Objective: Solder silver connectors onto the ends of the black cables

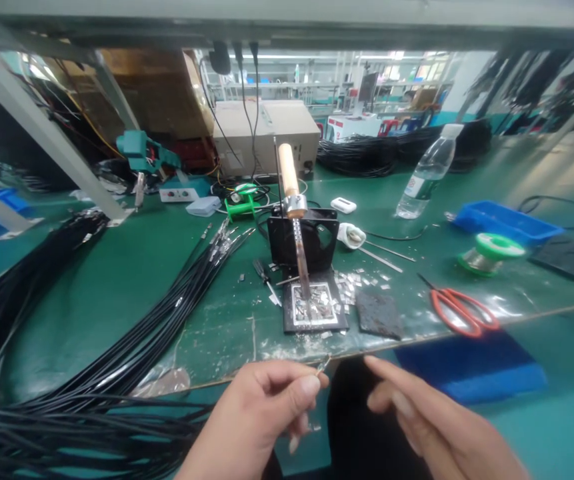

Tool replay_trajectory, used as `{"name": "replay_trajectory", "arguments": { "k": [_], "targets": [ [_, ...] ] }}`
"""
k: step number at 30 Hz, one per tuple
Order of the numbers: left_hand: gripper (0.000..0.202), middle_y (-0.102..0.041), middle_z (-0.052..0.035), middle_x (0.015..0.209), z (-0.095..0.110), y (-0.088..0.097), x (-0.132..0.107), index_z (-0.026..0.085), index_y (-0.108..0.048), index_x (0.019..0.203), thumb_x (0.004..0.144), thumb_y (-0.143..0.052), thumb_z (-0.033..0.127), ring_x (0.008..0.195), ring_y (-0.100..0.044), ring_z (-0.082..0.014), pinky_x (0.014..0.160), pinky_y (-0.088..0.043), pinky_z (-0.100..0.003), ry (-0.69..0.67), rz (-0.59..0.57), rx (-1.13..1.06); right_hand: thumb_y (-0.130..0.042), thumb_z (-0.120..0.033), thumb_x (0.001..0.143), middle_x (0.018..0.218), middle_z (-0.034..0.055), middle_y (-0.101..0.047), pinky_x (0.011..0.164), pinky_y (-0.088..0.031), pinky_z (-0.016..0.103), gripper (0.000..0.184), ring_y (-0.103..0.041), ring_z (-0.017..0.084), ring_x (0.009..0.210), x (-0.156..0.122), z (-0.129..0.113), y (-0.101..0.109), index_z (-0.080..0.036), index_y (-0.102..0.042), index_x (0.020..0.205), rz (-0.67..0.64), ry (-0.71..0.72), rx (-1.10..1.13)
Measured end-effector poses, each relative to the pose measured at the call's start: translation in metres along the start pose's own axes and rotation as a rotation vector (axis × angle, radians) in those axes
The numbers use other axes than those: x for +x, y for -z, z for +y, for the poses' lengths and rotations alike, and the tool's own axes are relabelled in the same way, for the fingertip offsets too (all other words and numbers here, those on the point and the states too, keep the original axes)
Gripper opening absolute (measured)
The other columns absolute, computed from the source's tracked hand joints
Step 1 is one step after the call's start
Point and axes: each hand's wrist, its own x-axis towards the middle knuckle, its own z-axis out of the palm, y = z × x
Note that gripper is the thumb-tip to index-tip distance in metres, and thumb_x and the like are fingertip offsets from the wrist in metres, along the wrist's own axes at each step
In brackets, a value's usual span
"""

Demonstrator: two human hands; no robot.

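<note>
My left hand is closed in a pinch at the front edge of the bench, with a small shiny metal piece poking out past thumb and forefinger. Its exact kind is too small to make out. To its right my right hand is held apart, forefinger stretched out and nothing visible in it. Beyond both hands a soldering iron with a wooden handle stands tip-down in a black stand. Its tip is over a white-framed tray of small metal bits.
Bundles of black cables cover the left side. Orange-handled scissors, a solder spool, a blue bin and a water bottle stand right. A screwdriver and a dark pad flank the tray.
</note>
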Motion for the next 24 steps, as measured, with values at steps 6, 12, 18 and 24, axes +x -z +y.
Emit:
{"name": "replay_trajectory", "arguments": {
  "k": [6,12,18,24],
  "targets": [
    [0.037,-0.055,-0.0022,0.073,0.007,0.0,0.007,0.01,-0.075,0.086,0.083,-0.082,0.047,0.064,-0.043,-0.009,0.057,-0.032,-0.023,-0.021,0.051,0.017,-0.052,-0.034,0.109,0.069,-0.0062,-0.063,0.053,-0.049,0.013,0.015,-0.057,0.007,0.051,0.019,-0.023,-0.016,-0.028,-0.065,0.103,0.148,-0.097,0.049],
    [0.03,-0.06,-0.0021,0.076,0.012,0.002,0.014,0.012,-0.078,0.089,0.087,-0.079,0.043,0.063,-0.039,-0.0083,0.058,-0.03,-0.024,-0.08,0.099,0.107,-0.066,-0.016,0.098,0.1,-0.001,-0.071,0.082,-0.056,0.016,0.01,-0.071,0.01,0.091,0.041,-0.031,-0.025,-0.025,-0.069,0.098,0.258,0.116,0.055],
    [0.028,-0.063,-0.0023,0.081,0.015,0.003,0.02,0.017,-0.082,0.091,0.09,-0.077,0.044,0.059,-0.033,-0.0066,0.054,-0.025,-0.024,-0.118,0.109,0.151,-0.069,-0.015,0.094,0.109,0.0028,-0.076,0.093,-0.058,0.018,0.008,-0.074,0.012,0.1,0.054,-0.032,-0.031,-0.023,-0.074,0.095,0.292,0.154,-0.031],
    [0.038,-0.058,-0.0023,0.073,0.018,0.0,0.019,0.014,-0.08,0.099,0.088,-0.077,0.051,0.059,-0.039,-0.0092,0.053,-0.031,-0.024,-0.032,0.131,0.068,-0.069,-0.012,0.091,0.109,-0.0009,-0.078,0.1,-0.053,0.009,0.011,-0.075,0.007,0.102,0.059,-0.031,-0.037,-0.022,-0.073,0.093,0.324,0.186,-0.054]
  ]
}}
